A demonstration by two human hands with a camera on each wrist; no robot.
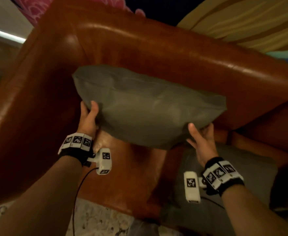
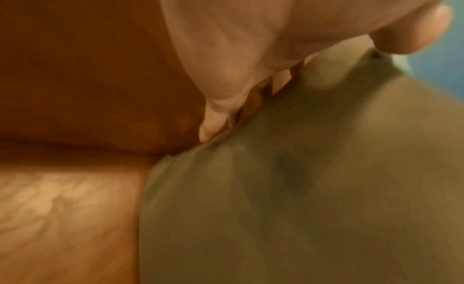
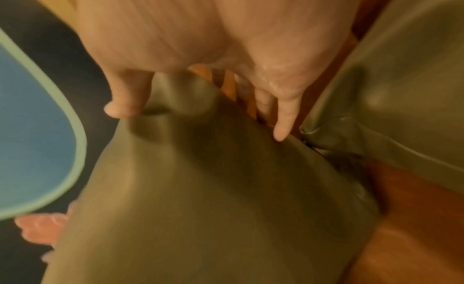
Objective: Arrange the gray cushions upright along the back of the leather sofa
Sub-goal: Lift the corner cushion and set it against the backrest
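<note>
A gray cushion [image 1: 148,106] hangs above the seat of the brown leather sofa [image 1: 157,53], near its back and left arm. My left hand [image 1: 89,114] grips the cushion's left edge, thumb on top and fingers behind. My right hand [image 1: 201,133] grips its lower right edge the same way. In the left wrist view the cushion [image 2: 301,189] fills the right side under my left hand [image 2: 251,70]. The right wrist view shows my right hand [image 3: 200,70] pinching the cushion [image 3: 200,189]. A second gray cushion [image 1: 225,176] lies flat on the seat under my right forearm.
The sofa's left armrest [image 1: 20,99] curves round at the left, and the bare seat [image 1: 131,176] shows below the held cushion. A speckled floor [image 1: 92,218] lies in front. Yellow striped fabric [image 1: 242,23] and pink patterned fabric [image 1: 34,7] sit behind the sofa back.
</note>
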